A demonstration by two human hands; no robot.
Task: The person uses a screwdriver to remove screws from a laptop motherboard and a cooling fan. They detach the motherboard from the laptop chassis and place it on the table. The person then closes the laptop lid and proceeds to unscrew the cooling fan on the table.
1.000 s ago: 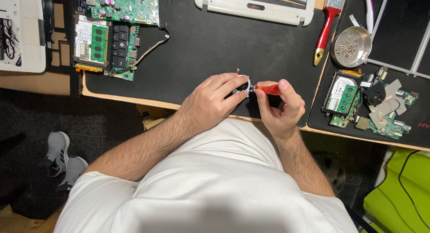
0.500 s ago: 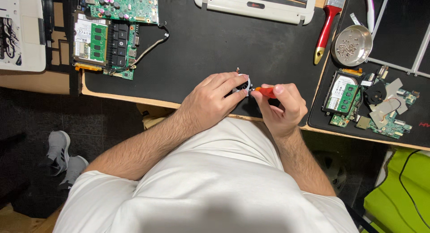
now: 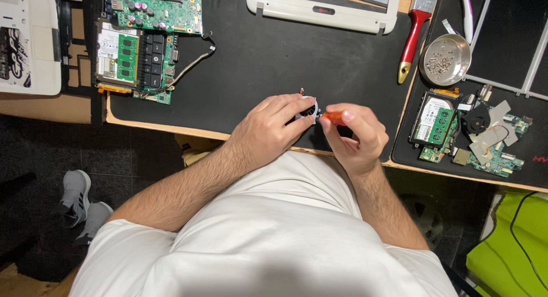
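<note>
In the head view, a small round metal part [image 3: 308,108], seemingly a little fan housing, is held over the black mat [image 3: 274,63] near the front edge of the desk [image 3: 142,126], just right of the picture's centre. The left hand [image 3: 268,128] is closed around it, with the fingers curled over its rim. At the part's 3 o'clock, the right hand [image 3: 357,137] is wrapped tightly around a small screwdriver with an orange-red handle [image 3: 332,117], whose tip is set against the part.

The step in hand is judged to be the working of a screw on this part; whether it is being loosened or tightened cannot be told. The next move seems to call for a steady grip by the left hand and careful turning by the right.

At 10 o'clock a green circuit board [image 3: 142,43] is laid; at 2 o'clock a red-handled brush [image 3: 414,37] and a metal dish of screws [image 3: 445,58]; at 3 o'clock a smaller board [image 3: 468,134].

Against the earlier frames, the right hand is seen shifted slightly, with less of the handle exposed; the rest is unchanged.
</note>
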